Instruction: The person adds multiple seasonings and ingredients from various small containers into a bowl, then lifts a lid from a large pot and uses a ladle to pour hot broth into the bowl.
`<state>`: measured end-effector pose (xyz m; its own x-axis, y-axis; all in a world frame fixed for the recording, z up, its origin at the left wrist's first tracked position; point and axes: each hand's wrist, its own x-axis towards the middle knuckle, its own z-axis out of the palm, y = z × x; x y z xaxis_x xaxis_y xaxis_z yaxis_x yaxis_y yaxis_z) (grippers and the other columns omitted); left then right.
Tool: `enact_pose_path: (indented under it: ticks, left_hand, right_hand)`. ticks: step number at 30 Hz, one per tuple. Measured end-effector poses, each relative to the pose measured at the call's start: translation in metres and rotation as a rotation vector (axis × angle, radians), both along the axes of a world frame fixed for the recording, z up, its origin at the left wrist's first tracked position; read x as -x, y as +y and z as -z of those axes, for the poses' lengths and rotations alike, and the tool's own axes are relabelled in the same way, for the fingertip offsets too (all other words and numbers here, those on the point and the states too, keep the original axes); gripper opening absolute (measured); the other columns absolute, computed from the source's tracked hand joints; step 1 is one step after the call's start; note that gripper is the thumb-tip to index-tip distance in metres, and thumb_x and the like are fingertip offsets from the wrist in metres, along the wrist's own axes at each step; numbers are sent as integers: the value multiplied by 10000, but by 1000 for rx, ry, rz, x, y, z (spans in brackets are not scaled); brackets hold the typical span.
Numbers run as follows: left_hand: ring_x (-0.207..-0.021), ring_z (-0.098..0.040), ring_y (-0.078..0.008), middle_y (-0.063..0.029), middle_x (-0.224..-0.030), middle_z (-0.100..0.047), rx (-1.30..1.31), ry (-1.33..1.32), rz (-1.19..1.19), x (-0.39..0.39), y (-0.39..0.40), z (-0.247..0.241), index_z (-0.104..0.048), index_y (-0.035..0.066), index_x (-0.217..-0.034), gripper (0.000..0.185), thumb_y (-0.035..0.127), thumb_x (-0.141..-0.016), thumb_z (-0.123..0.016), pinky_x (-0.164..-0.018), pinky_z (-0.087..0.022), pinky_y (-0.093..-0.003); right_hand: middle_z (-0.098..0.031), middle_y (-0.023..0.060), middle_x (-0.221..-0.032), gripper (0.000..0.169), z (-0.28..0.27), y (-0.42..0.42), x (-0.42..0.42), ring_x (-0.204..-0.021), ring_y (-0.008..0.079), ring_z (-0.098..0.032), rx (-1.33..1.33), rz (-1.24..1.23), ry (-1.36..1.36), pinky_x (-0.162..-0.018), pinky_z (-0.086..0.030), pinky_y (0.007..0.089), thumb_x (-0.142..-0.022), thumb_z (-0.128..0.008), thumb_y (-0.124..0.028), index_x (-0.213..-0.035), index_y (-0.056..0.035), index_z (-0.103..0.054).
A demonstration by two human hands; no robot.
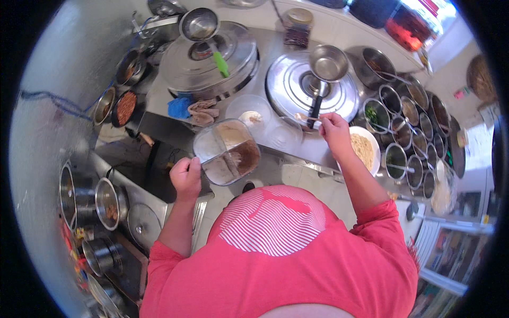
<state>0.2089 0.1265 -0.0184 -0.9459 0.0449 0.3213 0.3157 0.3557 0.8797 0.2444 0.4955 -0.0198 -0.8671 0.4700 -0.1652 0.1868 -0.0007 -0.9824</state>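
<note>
My left hand (187,177) grips the left side of a clear seasoning box (225,152). Its compartments hold white, beige and brown powders. Between the fingertips of my right hand (335,133) is a small spoon (304,117), its bowl pointing left. Below the spoon's left side is a clear plastic bowl (287,140); I cannot tell whether it holds anything. Another clear plastic bowl (234,106) contains white powder (252,117) with a little brown on top. Partly behind my right forearm stands a white bowl (376,146) of noodles (361,151).
Two large round metal lids (171,65) (278,89) cover the stove; a green-handled ladle (199,26) and a black-handled ladle (328,63) rest on them. Steel containers (402,133) with spoons crowd the right. Blue cloth (179,107) lies left; steel pots (106,204) stand lower left.
</note>
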Motion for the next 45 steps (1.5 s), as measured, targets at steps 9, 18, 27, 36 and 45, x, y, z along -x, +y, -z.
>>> enact_pose_path:
  ticks: [9,18,27,36,45]
  left_hand:
    - [-441,-382,-219,-127,-490,-390,128,20,-135,-29,22,-23,-438,-20,-527,299,159,-705,-597,-439,-310,-322]
    - [-434,-357,-155,-108,-475,-371,117,-36,-110,-1,7,-23,-439,-22,-531,299,164,-728,-565,-431,-301,-307]
    - [-485,-375,-70,-8,-492,-422,-381,-183,-363,73,-81,22,-500,-13,-565,306,211,-765,-562,-456,-328,-264]
    - [-537,-408,-107,-3,-546,-465,-252,-288,-664,225,-184,96,-527,2,-583,370,304,-797,-529,-515,-346,-282]
    - [-703,-488,-175,-76,-817,-551,-488,-348,-563,312,-163,144,-555,-37,-955,436,368,-847,-437,-641,-398,-316]
  right_hand:
    - [-472,21,-514,104,-15,10,15,-377,74,-367,177,-128,-141,-345,-246,204,-783,-490,-88,-832,-7,-533]
    - [-556,73,-606,186,-67,-130,55,-544,135,-529,-145,-751,86,-501,-417,255,-802,-491,-128,-919,3,-551]
    - [-552,88,-575,420,-90,-202,114,-502,158,-533,-552,-766,165,-498,-431,281,-770,-578,-170,-1135,-19,-434]
    - [-524,10,-664,110,-22,-106,64,-580,71,-490,-397,-211,-184,-540,-399,199,-824,-483,-47,-894,1,-552]
    - [-545,212,-691,235,-34,12,-124,-648,373,-535,-1123,394,-605,-590,-409,420,-801,-469,-202,-730,4,-557]
